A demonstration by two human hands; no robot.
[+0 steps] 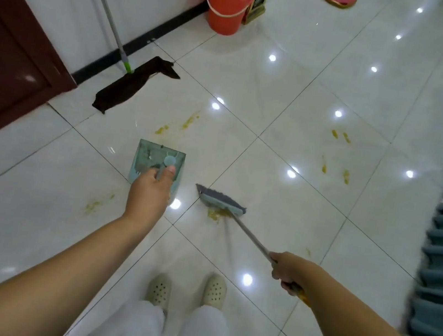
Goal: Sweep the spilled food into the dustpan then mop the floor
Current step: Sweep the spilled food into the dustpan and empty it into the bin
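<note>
On the tiled floor, the left hand (149,194) grips the dustpan (156,166) handle, the right hand (289,271) the broom (222,200) over yellow spilled food (214,213); dragging may smear it.

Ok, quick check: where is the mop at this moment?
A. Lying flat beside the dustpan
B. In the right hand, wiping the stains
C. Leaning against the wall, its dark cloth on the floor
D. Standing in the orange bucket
C: the mop leans on the white wall untouched, while the left hand holds the dustpan and the right hand grips the broom.
</note>
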